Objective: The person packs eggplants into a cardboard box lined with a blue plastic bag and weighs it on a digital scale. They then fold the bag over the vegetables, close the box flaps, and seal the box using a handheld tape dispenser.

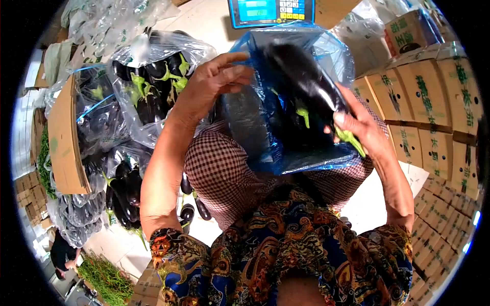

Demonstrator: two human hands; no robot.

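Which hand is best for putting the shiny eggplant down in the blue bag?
Probably the right hand. It grips the shiny eggplant near its green stem, over the open blue bag. The left hand is by the bag's edge, away from that eggplant.

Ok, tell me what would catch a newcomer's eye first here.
Probably the big glossy eggplant in the right hand, slanting over an open blue plastic bag in the middle. Next, the stacked cartons along the right side and the bagged eggplants on the left.
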